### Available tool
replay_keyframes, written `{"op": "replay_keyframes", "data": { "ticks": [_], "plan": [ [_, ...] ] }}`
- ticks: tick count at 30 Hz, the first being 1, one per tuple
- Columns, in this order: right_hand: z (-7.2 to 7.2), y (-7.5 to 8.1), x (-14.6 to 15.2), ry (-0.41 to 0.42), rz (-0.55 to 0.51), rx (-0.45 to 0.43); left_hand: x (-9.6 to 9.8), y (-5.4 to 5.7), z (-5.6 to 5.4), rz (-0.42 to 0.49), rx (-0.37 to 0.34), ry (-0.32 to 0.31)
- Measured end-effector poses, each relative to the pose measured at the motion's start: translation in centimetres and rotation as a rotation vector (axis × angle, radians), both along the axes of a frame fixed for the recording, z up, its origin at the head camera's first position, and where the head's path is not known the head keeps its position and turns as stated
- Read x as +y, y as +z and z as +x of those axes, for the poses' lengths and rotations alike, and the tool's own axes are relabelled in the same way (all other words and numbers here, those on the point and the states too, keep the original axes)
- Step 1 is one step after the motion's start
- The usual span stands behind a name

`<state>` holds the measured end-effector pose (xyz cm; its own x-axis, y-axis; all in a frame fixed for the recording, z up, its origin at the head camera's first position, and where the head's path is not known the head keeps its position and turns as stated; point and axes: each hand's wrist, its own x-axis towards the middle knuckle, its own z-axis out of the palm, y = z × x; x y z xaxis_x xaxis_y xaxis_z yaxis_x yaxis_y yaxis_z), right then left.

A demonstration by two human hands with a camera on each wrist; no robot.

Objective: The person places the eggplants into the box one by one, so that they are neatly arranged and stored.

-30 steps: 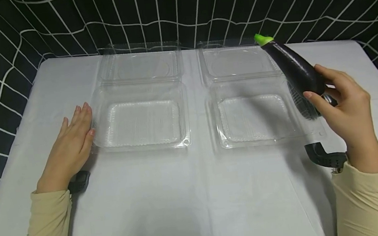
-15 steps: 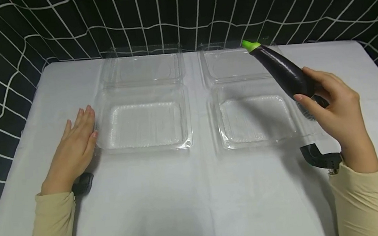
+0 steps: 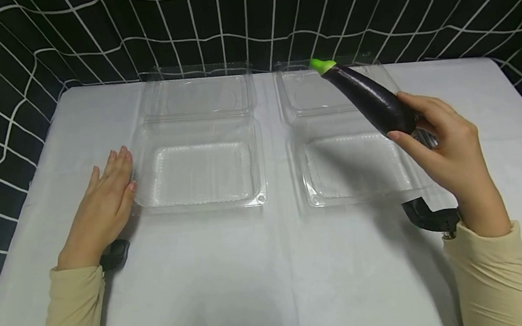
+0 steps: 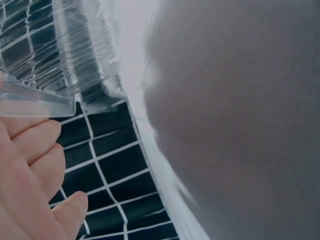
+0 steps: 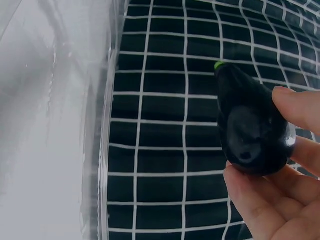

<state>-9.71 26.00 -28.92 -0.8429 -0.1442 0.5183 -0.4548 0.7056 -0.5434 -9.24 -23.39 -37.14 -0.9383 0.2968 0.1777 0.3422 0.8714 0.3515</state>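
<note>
A dark purple eggplant [image 3: 368, 95] with a green cap is gripped at its thick end by my right hand [image 3: 448, 145], thumb on the near side and fingers on the far side. It hangs tilted over the right clear plastic container [image 3: 314, 200], cap pointing up and left. The right wrist view shows the eggplant [image 5: 250, 125] from its round end, pinched between thumb and fingers. My left hand [image 3: 100, 207] lies with straight fingers along the left edge of the other clear container [image 3: 263, 189]. In the left wrist view its fingers [image 4: 47, 170] are beside the plastic rim [image 4: 37, 102].
Both containers stand side by side with hinged lids [image 3: 198, 95] folded back toward the far table edge. A white cloth covers the table [image 3: 233, 270]. Dark fabric with a white grid [image 3: 257, 21] rises behind and at the sides.
My right hand has carried the eggplant leftward, from the right side of the right container to over it. The left hand has kept its place beside the left container.
</note>
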Motion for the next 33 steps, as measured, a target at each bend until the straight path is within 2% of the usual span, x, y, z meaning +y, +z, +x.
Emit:
{"op": "replay_keyframes", "data": {
  "ticks": [14, 26, 33],
  "plan": [
    [-0.3, 0.2, -2.7, 0.119, 0.017, 0.061, 0.0, -0.2, -0.2, 0.0, -0.005, -0.006],
    [-0.8, -0.1, -4.7, 0.244, 0.06, 0.062, -0.2, -0.1, -0.1, 0.004, 0.003, -0.003],
    [-1.0, -0.3, -5.9, 0.276, 0.042, 0.045, -0.2, -0.2, -0.1, 0.004, 0.009, -0.004]
  ]
}}
